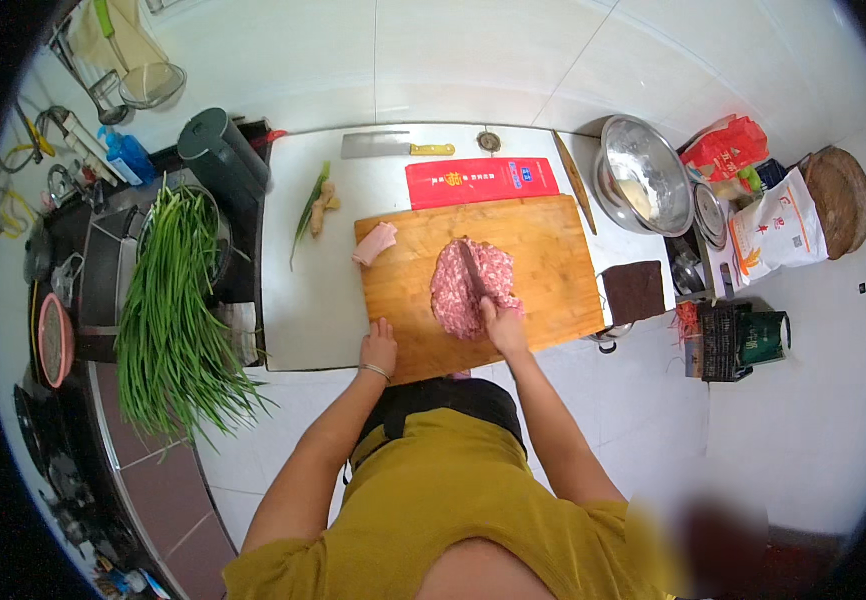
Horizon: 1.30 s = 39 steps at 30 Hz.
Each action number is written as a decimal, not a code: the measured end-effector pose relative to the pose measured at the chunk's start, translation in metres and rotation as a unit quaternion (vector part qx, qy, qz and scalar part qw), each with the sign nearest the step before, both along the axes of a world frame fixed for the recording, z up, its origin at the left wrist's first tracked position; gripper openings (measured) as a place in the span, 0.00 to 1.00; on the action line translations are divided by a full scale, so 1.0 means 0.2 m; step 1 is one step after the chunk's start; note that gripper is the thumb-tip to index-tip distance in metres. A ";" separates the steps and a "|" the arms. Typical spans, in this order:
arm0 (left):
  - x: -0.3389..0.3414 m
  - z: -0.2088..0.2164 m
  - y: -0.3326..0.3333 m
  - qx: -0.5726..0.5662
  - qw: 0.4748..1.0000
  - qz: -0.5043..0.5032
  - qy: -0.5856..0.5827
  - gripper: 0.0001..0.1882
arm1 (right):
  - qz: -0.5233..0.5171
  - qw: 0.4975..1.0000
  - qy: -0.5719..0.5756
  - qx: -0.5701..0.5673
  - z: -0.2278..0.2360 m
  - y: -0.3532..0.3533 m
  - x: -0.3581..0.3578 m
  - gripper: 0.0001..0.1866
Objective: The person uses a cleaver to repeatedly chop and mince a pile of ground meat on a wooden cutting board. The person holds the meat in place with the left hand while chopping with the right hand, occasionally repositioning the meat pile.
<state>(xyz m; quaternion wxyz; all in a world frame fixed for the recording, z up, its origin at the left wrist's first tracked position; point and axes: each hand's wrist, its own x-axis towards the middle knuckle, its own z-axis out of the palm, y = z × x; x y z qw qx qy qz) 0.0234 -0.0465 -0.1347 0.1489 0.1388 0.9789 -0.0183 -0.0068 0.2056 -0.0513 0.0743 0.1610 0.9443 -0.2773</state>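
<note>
A large flattened mound of minced pink meat point(453, 290) lies on the wooden cutting board point(553, 270). My right hand point(502, 325) is closed around the handle of a knife point(472, 268), whose dark blade, seen nearly edge-on, is in the mince. At the board's near left corner, my left hand point(379, 346) rests on the edge with its fingers laid out, holding nothing I can see. A pale pink piece of meat or skin point(376, 243) lies across the board's far left corner.
Behind the board are a red packet point(483, 182), a yellow-handled cleaver point(393, 146) and a wooden stick point(575, 183). Ginger point(323, 208) and scallion point(307, 205) lie left. Long green chives point(173, 310) overhang the sink side. A steel bowl point(643, 175) and dark cloth point(635, 291) are right.
</note>
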 end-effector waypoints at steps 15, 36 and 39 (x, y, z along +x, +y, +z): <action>0.02 0.04 0.04 0.001 1.000 -0.001 -0.010 0.21 | -0.046 0.996 0.023 -0.068 0.38 0.08 -0.06 0.26; 0.04 0.02 0.02 0.009 1.000 -0.007 0.003 0.21 | -0.074 0.992 -0.015 -0.098 0.22 0.35 -0.01 0.32; 0.04 0.00 0.02 0.018 1.000 -0.007 0.016 0.21 | -0.162 0.964 0.126 -0.167 0.28 0.34 0.06 0.33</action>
